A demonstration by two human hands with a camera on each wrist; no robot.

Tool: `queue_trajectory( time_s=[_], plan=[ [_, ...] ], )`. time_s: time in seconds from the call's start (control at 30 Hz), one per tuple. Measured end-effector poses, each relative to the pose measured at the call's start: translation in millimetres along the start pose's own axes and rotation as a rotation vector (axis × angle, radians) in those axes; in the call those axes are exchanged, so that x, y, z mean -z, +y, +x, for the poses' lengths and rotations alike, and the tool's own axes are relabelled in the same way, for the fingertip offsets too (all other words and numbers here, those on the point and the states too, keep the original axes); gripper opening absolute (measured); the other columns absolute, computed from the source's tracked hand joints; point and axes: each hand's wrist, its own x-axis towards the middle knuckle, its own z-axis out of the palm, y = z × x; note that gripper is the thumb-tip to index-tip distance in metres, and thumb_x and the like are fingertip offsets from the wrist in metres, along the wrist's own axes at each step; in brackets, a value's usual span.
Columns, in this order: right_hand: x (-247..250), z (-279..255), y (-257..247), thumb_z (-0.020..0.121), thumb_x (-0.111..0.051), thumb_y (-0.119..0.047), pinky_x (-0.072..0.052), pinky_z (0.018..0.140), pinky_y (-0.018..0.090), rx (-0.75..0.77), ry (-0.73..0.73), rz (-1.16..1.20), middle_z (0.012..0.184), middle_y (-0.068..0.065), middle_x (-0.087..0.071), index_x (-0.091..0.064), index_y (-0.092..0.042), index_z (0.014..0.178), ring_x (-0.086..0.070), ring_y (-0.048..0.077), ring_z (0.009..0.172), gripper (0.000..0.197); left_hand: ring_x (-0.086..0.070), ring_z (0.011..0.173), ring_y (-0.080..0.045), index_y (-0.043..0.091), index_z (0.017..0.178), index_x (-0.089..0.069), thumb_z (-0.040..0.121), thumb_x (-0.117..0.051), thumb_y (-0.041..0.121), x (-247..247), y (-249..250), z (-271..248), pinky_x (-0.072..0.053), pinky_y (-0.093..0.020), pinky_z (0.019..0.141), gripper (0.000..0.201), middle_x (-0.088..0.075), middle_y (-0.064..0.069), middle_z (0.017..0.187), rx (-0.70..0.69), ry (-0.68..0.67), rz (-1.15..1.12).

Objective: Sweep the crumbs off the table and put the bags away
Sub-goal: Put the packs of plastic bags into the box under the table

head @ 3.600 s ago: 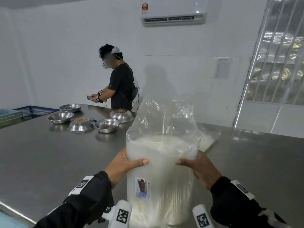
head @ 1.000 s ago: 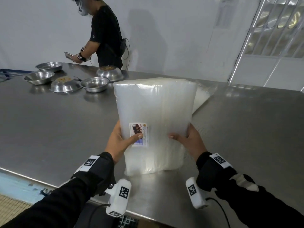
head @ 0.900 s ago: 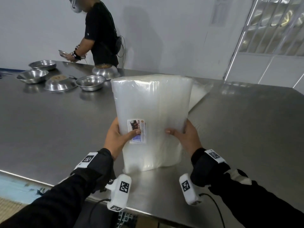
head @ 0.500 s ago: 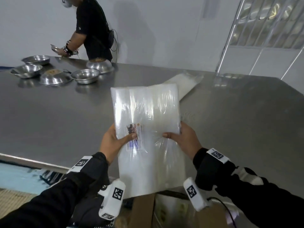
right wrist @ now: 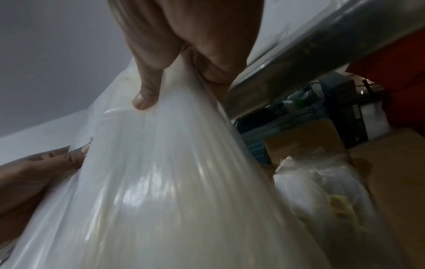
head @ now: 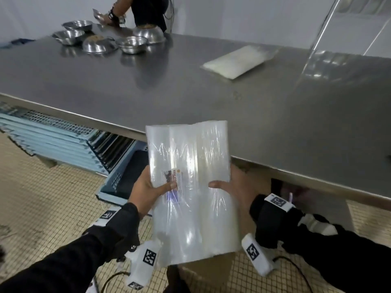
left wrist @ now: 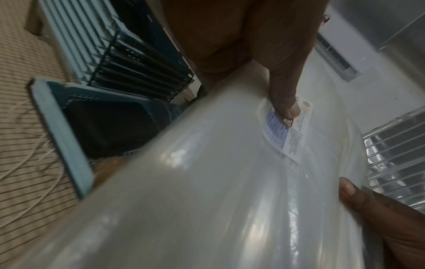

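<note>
Both the left hand [head: 146, 190] and right hand [head: 234, 187] grip one pack of bags [head: 190, 187] at lower centre, off the table [head: 148, 81], seemingly bound for storage underneath; a second pack [head: 237, 62] waits at upper right, with crumbs indiscernible.

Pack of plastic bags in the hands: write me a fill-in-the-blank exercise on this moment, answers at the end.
1. The pack of plastic bags is gripped by ____ hands.
2. The left hand has its thumb on the pack's printed ____.
3. A second pack lies flat on the steel ____.
4. Near the table's far end stand several metal ____.

Answers: both; label; table; bowls
</note>
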Motion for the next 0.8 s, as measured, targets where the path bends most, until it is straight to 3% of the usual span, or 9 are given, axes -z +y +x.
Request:
queue_trajectory(
  time_s=[0.07, 0.17, 0.23, 0.37, 0.5, 0.6, 0.67, 0.7, 0.8],
  plan=[
    [-6, -23, 20, 0.072, -0.079, -0.016, -0.041, 0.079, 0.000, -0.051, -0.034, -0.037, 0.101, -0.011, -0.058, -0.049, -0.020, 0.115, -0.057, 0.000, 0.094, 0.053, -0.062, 0.102, -0.014, 0.033, 0.106, -0.050, 0.071, -0.077, 0.012, -6, -19, -28, -0.051, -0.032, 0.085, 0.050, -0.064, 0.003, 0.109, 0.042, 0.003, 0.040],
    [-17, -47, 53, 0.069, -0.081, -0.025, -0.044, 0.100, 0.032, -0.143, -0.073, -0.069, 0.120, 0.001, -0.060, -0.048, -0.012, 0.120, -0.056, 0.020, 0.115, 0.062, -0.062, 0.100, -0.018, 0.026, 0.110, -0.050, 0.072, -0.075, 0.010, -15, -41, -59, -0.053, -0.035, 0.084, 0.048, -0.064, 0.001, 0.108, 0.149, 0.000, 0.047],
    [-23, -60, 73, 0.067, -0.082, -0.027, -0.038, 0.109, 0.040, -0.187, -0.091, -0.041, 0.131, 0.002, -0.056, -0.046, -0.012, 0.128, -0.050, 0.020, 0.124, 0.073, -0.063, 0.101, -0.021, 0.018, 0.119, -0.049, 0.073, -0.074, 0.010, -21, -55, -71, -0.053, -0.034, 0.083, 0.053, -0.064, -0.002, 0.111, 0.216, -0.022, 0.064],
    [-29, -67, 107, 0.071, -0.080, -0.023, -0.030, 0.111, 0.033, -0.294, -0.097, -0.014, 0.136, -0.008, -0.042, -0.036, -0.011, 0.139, -0.038, 0.018, 0.133, 0.081, -0.062, 0.094, -0.014, 0.016, 0.119, -0.049, 0.072, -0.075, 0.010, -38, -79, -66, -0.051, -0.042, 0.091, 0.054, -0.064, 0.004, 0.104, 0.300, -0.078, 0.120],
    [-27, -51, 147, 0.072, -0.079, -0.027, -0.031, 0.109, 0.033, -0.417, -0.022, 0.007, 0.145, 0.003, -0.041, -0.031, -0.012, 0.143, -0.036, 0.023, 0.137, 0.087, -0.061, 0.096, -0.014, 0.014, 0.127, -0.046, 0.071, -0.077, 0.009, -59, -104, -26, -0.049, -0.032, 0.088, 0.064, -0.063, 0.001, 0.110, 0.340, -0.173, 0.148],
    [-24, -25, 183, 0.071, -0.080, -0.027, -0.034, 0.100, 0.026, -0.462, 0.054, 0.004, 0.143, 0.010, -0.044, -0.036, -0.006, 0.137, -0.040, 0.026, 0.134, 0.082, -0.060, 0.105, -0.019, 0.014, 0.127, -0.047, 0.068, -0.080, 0.010, -80, -134, 17, -0.049, -0.040, 0.097, 0.068, -0.065, 0.000, 0.114, 0.341, -0.240, 0.159],
    [-22, -5, 205, 0.073, -0.078, -0.022, -0.031, 0.095, 0.025, -0.483, 0.100, 0.028, 0.144, 0.016, -0.039, -0.033, -0.001, 0.137, -0.037, 0.026, 0.134, 0.081, -0.060, 0.104, -0.019, 0.013, 0.125, -0.047, 0.068, -0.080, 0.009, -96, -154, 47, -0.051, -0.030, 0.089, 0.066, -0.065, 0.002, 0.110, 0.333, -0.261, 0.175],
    [-21, 3, 217, 0.074, -0.078, -0.020, -0.031, 0.097, 0.026, -0.492, 0.118, 0.059, 0.145, 0.017, -0.037, -0.030, 0.000, 0.138, -0.036, 0.026, 0.135, 0.082, -0.060, 0.106, -0.020, 0.013, 0.125, -0.046, 0.068, -0.080, 0.010, -104, -165, 61, -0.050, -0.028, 0.088, 0.066, -0.064, 0.001, 0.111, 0.328, -0.273, 0.181],
    [-17, 32, 249, 0.075, -0.077, -0.020, -0.028, 0.109, 0.031, -0.503, 0.191, 0.105, 0.152, 0.014, -0.029, -0.021, -0.003, 0.146, -0.030, 0.025, 0.140, 0.091, -0.057, 0.116, -0.021, 0.017, 0.130, -0.044, 0.066, -0.082, 0.016, -130, -194, 104, -0.045, -0.037, 0.100, 0.075, -0.062, -0.001, 0.123, 0.298, -0.314, 0.187]
  ],
)
